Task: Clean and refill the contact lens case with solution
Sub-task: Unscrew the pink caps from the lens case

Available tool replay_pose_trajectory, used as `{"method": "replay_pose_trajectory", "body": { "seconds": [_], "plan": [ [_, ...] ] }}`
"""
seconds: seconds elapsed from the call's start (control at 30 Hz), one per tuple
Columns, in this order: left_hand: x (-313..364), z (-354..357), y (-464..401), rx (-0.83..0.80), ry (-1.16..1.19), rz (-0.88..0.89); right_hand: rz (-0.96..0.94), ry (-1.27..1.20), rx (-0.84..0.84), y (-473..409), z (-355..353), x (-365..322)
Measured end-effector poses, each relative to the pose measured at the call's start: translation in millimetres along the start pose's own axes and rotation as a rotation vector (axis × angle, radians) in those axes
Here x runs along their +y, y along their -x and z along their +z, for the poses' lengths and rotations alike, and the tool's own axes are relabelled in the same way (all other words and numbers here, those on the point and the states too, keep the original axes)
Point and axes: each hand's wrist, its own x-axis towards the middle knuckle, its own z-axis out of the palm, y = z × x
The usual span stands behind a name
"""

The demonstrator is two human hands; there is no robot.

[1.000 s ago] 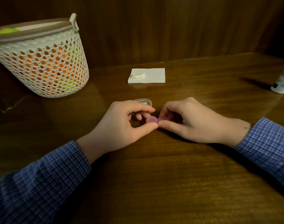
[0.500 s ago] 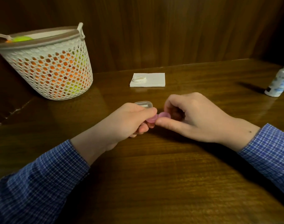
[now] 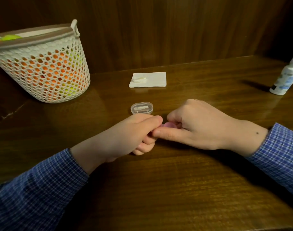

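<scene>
Both hands, left hand (image 3: 125, 135) and right hand (image 3: 197, 124), pinch the small pink plastic lens case (image 3: 167, 125), just in front of clear oval box (image 3: 141, 107). Caps apparently on; cleaning, refill pending. White solution bottle (image 3: 286, 76) untouched, far right.

Left hand (image 3: 125, 135) fingers curled, right hand (image 3: 197, 124) curled, thumb extended, fingertips meeting, both pinching

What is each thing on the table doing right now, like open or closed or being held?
pink lens case: gripped between both hands, mostly hidden
left hand: curled around the case
right hand: pinching the case
clear small box: closed, lying flat
solution bottle: upright, untouched
napkin: flat, folded
basket: upright, holding orange and yellow things
</scene>
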Motion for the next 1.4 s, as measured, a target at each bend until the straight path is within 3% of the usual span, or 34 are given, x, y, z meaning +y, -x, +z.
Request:
{"method": "replay_pose_trajectory", "body": {
  "seconds": [0.27,0.57,0.83,1.07,1.3,1.4],
  "plan": [
    [-13.4,-0.6,-0.4,-0.095,-0.006,0.049,-0.078,-0.231,-0.113,5.2,2.5,3.1],
    [-16.0,3.6,4.6,-0.052,-0.043,0.161,-0.123,-0.259,-0.157,-1.0,0.5,6.6],
    [-14.0,6.2,4.8,-0.061,-0.019,0.114,-0.184,-0.313,-0.177,-4.2,2.0,10.4],
    [-19.4,2.5,-5.1,0.052,0.117,0.211,-0.098,-0.221,-0.067,-11.8,-3.5,11.3],
    [-23.3,3.7,-8.9,0.123,0.23,0.205,0.067,0.067,0.097,-4.3,-1.2,-4.5],
    [-23.5,5.5,-7.9,0.14,0.227,0.191,0.048,0.08,0.097,-4.0,2.7,-7.0]
  ]
}}
